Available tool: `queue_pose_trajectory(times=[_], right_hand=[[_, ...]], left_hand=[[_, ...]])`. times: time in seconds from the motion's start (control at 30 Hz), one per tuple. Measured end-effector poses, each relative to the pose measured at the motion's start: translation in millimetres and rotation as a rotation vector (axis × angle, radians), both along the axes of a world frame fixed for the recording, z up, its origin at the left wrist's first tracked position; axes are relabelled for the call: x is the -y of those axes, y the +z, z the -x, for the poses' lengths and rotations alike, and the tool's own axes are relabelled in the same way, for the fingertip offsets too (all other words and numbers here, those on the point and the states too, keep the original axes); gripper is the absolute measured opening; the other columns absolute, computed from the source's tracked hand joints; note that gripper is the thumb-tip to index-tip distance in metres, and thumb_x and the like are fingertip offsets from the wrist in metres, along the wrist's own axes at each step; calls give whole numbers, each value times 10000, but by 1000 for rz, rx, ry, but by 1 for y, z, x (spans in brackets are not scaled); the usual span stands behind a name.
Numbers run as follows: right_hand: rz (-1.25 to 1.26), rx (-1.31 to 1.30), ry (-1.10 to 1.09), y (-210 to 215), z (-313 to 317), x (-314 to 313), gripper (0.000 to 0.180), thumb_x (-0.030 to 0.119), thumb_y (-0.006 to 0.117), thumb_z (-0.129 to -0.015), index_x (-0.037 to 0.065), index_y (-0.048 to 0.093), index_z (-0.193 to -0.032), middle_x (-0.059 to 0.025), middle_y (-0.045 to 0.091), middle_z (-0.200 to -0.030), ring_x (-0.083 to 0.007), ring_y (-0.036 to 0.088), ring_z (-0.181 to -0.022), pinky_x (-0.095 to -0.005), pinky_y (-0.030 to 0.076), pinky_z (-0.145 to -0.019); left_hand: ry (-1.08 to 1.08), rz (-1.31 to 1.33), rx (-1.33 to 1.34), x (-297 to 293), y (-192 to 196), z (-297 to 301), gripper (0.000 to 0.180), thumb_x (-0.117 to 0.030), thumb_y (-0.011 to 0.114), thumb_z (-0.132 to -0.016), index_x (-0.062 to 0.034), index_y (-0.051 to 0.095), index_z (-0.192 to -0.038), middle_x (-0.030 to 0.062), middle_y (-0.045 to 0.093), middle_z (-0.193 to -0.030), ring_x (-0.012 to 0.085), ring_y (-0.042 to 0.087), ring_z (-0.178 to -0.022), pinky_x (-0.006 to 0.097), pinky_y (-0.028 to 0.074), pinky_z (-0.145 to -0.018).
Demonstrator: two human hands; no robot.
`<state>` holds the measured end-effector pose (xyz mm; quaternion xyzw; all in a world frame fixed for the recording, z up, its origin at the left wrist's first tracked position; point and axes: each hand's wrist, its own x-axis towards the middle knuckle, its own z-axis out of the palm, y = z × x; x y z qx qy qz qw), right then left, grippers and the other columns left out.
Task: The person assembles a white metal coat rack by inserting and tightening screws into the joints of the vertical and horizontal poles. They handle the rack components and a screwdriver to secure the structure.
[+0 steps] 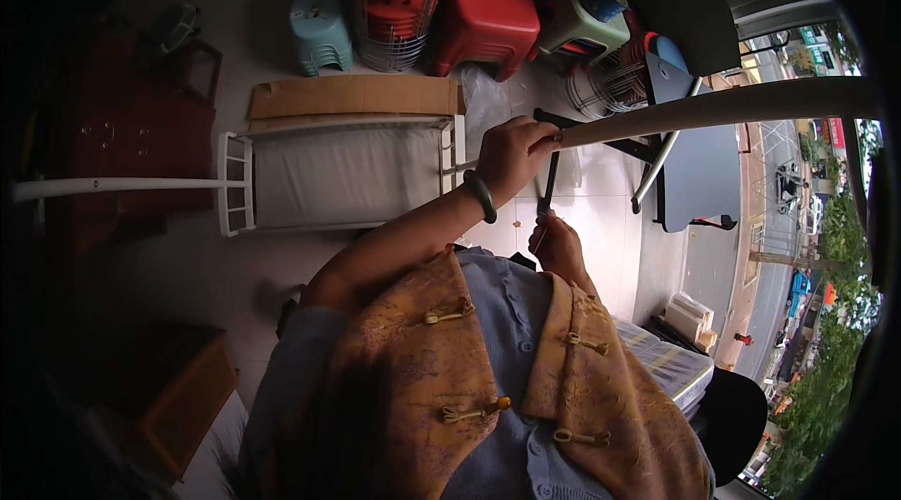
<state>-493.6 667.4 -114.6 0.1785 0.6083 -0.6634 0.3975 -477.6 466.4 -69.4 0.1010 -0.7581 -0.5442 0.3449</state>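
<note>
My left hand [514,160], a dark bangle at its wrist, is closed around the near end of a long white rail [694,111], which runs off to the right. Just below it, my right hand [560,245] is wrapped around a slim dark tool [552,183] that points up toward my left fingers. I cannot make out the tool's exact kind or whether its tip touches the rail. Left of my hands stands a low white frame [225,204] with barred ends, holding a grey padded surface [347,176]. Another white pole [122,187] extends left from it.
Flattened cardboard [352,98] lies behind the frame. Farther back are a blue stool [321,31], red chairs [493,7] and a green chair [596,7]. A grey folding table [699,172] stands right, near the glass. A wooden cabinet [188,401] is lower left.
</note>
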Motion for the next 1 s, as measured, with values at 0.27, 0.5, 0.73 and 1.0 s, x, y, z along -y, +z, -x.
queue_pose_trajectory(times=[0.27, 0.5, 0.73, 1.0], right_hand=[[49, -15, 67, -6, 14, -13, 266, 268, 489, -925, 23, 541, -836, -59, 525, -601, -181, 516, -509, -289, 417, -474], [74, 0, 94, -10, 15, -16, 274, 280, 490, -926, 26, 542, -838, -60, 523, -595, -187, 516, -513, -299, 416, -479], [37, -22, 153, -7, 15, -16, 282, 283, 476, -931, 22, 542, -845, -63, 519, -584, -184, 506, -507, -294, 410, -484], [23, -34, 172, -12, 20, -19, 286, 283, 467, -932, 16, 540, -863, -61, 515, -584, -180, 503, -513, -292, 407, -489]], left_hand=[[-3, -55, -40, -2, 0, 1, 149, -68, 689, -755, -48, 677, -902, 88, 633, -755, 207, 620, -662, 290, 478, -598], [43, -94, -76, -9, -1, 1, 146, -69, 664, -792, -25, 673, -932, 96, 637, -759, 199, 636, -689, 285, 488, -611], [85, -151, -81, -16, -1, 3, 121, -43, 649, -798, -11, 658, -914, 102, 634, -788, 185, 638, -698, 271, 496, -620], [71, -151, -92, -14, 0, 5, 123, 7, 637, -786, -13, 655, -906, 89, 631, -798, 173, 637, -720, 260, 512, -647]])
